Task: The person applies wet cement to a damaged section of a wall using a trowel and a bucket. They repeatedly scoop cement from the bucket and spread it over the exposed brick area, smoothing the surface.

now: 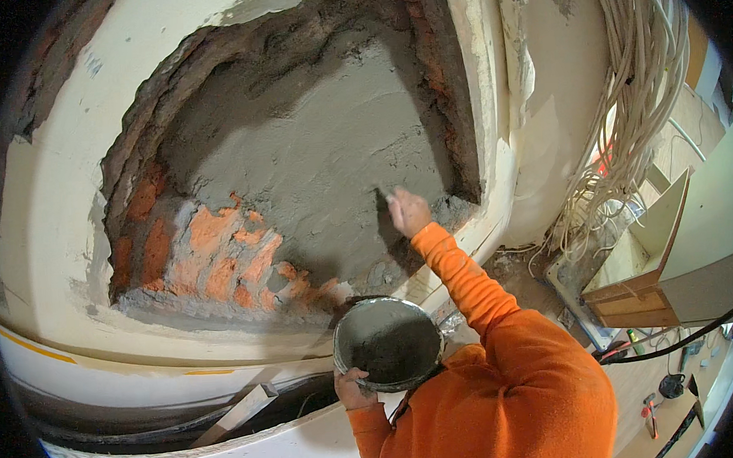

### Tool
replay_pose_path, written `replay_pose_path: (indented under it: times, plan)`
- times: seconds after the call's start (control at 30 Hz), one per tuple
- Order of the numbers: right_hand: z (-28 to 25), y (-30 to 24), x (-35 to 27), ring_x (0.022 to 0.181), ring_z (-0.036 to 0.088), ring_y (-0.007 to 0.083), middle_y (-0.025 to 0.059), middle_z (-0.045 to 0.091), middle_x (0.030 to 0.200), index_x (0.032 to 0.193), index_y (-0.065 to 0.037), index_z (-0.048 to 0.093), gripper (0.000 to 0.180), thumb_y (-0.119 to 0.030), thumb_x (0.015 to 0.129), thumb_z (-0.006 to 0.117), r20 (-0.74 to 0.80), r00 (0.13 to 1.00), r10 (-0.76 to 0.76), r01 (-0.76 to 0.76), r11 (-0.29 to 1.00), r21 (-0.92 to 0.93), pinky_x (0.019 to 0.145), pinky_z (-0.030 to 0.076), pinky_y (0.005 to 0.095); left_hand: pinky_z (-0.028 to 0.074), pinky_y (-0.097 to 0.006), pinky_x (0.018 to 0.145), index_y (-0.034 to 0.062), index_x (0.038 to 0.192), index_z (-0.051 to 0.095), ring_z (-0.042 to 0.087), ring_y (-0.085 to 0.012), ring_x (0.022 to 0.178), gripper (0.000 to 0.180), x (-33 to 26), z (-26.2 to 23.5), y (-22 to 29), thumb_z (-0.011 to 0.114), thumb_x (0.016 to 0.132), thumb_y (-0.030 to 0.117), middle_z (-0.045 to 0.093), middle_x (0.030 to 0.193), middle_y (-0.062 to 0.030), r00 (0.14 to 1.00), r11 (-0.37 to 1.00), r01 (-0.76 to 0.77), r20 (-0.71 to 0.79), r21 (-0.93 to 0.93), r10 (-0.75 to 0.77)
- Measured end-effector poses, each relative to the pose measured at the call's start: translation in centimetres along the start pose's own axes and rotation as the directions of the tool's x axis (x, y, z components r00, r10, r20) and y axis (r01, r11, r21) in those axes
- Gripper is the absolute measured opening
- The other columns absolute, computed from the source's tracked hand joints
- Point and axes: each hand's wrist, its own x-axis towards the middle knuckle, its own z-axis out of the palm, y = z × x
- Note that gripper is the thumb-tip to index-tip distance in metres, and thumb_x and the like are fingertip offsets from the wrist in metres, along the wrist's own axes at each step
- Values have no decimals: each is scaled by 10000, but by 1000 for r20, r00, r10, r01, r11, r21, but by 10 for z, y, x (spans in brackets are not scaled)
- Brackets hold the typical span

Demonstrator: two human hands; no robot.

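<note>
Room: I see a cream plastered wall (61, 245) with a large broken-out cavity (296, 150) that exposes orange-red bricks (219, 262) along its lower left and its rim.
Cavity fill: grey mortar (321, 157) covers most of the recess, rough and wet-looking, down to the bricks.
Right hand: my right hand (407, 212) is raised against the mortar at the lower right of the cavity, fingers closed around a dark trowel (381, 200) whose blade touches the grey surface.
Left hand: my left hand (352, 387) grips the near rim of a round metal bowl (343, 330), held below the cavity and close to my chest.
Bowl contents: a heap of dark grey mortar lies inside, well below the rim.
Sleeves: both arms wear an orange sweatshirt (515, 379).
Right side: a thick bundle of pale cables (637, 90) hangs down the wall, above an open wooden box (642, 272).
Floor: a black cable (687, 336) and small tools lie at the far right.
</note>
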Motion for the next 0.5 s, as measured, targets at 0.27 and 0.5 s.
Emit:
replay_pose_path:
  times: [0.27,0.5]
  plan:
    - [-6,62,-1,480,534,277,122,547,600,808,-15,525,382,-317,1004,396,-67,892,448,-395,841,369,458,429,404,475,-369,904,-11,1176,572,599,-302,1011,622,-1,7,7,516,557,-23,613,1135,-141,999,999,-1,41,43,-1]
    - [5,-4,-33,412,434,154,37,469,596,848,-87,513,451,-477,999,343,293,475,830,-574,39,818,367,368,302,487,-364,870,-29,1135,589,606,-288,988,553,28,-61,-28,512,588,-28,618,1101,-138,990,938,-140,68,316,125]
